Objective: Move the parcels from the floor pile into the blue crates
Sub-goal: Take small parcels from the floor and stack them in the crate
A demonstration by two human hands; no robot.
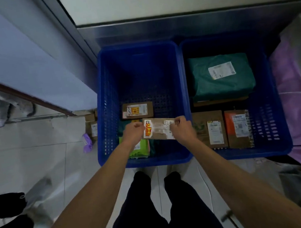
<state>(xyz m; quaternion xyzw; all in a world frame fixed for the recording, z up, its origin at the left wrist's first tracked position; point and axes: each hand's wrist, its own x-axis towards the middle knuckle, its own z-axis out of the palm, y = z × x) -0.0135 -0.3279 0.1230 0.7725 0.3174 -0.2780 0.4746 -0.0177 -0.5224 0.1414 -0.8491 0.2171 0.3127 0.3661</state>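
Two blue crates stand side by side on the floor, the left crate (108,107) and the right crate (280,118). I hold a small brown parcel (158,129) with a red and yellow sticker over the near part of the left crate. My left hand (133,132) grips its left end and my right hand (182,129) grips its right end. Below it lie a brown box (137,110) and a green packet (140,150). The right crate holds a dark green bag (220,76), a brown box (210,129) and an orange-topped box (238,128).
Small brown boxes (91,127) and a purple packet (87,142) lie on the tiled floor left of the left crate. A metal-framed wall runs behind the crates. Purple fabric (296,98) lies at the right. Another person's dark shoes (7,205) stand at the lower left.
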